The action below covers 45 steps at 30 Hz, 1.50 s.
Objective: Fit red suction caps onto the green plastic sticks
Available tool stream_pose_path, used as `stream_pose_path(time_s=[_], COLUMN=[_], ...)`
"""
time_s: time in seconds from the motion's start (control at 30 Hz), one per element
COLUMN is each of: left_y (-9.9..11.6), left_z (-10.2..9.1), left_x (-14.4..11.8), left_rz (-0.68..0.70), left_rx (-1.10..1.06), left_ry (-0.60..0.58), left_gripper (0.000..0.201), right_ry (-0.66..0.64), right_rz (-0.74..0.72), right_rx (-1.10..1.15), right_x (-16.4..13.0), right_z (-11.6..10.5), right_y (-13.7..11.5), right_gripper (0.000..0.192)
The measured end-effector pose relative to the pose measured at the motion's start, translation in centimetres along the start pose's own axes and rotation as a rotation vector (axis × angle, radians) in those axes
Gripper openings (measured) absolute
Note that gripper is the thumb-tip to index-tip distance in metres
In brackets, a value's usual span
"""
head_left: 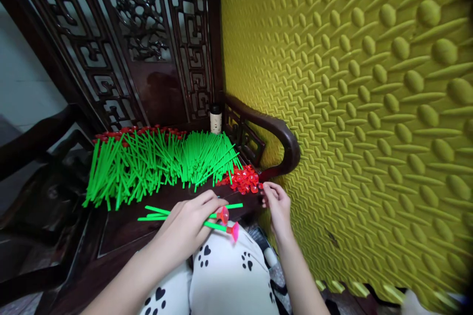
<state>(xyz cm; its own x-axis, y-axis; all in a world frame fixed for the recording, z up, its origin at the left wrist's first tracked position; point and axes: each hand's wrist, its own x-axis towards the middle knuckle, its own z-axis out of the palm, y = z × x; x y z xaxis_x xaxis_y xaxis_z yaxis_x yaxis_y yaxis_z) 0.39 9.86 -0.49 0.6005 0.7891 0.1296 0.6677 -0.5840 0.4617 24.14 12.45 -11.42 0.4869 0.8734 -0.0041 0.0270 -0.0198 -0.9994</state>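
Note:
My left hand [190, 221] grips a small bunch of green plastic sticks [157, 213], two of them tipped with red-pink suction cups [223, 215]. My right hand [276, 203] reaches to the edge of a pile of loose red suction cups [244, 179] on the dark wooden seat, its fingertips pinched at the pile; whether a cup sits between them is hidden. Behind the hands lies a big heap of green sticks [155, 165], those at the back left capped in red [121, 133].
The dark carved wooden bench [148, 59] has a curved armrest [273, 130] on the right. A small bottle [216, 119] stands at the seat's back corner. A yellow textured foam wall [369, 108] fills the right side. My knees in white paw-print trousers [221, 275] are below.

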Motion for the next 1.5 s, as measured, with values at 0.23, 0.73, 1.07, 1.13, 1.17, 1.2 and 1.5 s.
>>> stream_pose_path(time_s=[0.23,0.73,1.07,1.13,1.17,1.2,1.5], left_y=[0.0,0.8,0.6,0.6,0.7,0.7,1.4], left_z=[0.2,1.0,1.0,1.0,1.0,0.9,1.3], left_x=[0.3,-0.8,-0.8,-0.8,-0.8,-0.8,-1.0], left_rz=[0.059,0.297,0.371,0.378,0.379,0.378,0.430], left_rx=[-0.028,-0.064,-0.007,0.003,0.009,0.017,0.189], left_ry=[-0.045,0.115,0.143,0.142,0.142,0.145,0.155], left_gripper=[0.022,0.023,0.024,0.024,0.024,0.023,0.023], right_ry=[0.030,-0.504,-0.552,-0.558,-0.563,-0.568,-0.700], right_rz=[-0.006,0.272,0.148,0.124,0.113,0.102,0.198], right_rx=[-0.128,0.716,0.793,0.801,0.801,0.797,0.741], right_x=[3.4,-8.2,-9.1,-9.2,-9.2,-9.3,-9.4], right_z=[0.7,-0.1,0.7,0.7,0.7,0.7,0.1], right_y=[4.4,-5.7,-5.4,-5.4,-5.4,-5.4,-6.0], right_gripper=[0.030,0.026,0.010,0.009,0.009,0.008,0.023])
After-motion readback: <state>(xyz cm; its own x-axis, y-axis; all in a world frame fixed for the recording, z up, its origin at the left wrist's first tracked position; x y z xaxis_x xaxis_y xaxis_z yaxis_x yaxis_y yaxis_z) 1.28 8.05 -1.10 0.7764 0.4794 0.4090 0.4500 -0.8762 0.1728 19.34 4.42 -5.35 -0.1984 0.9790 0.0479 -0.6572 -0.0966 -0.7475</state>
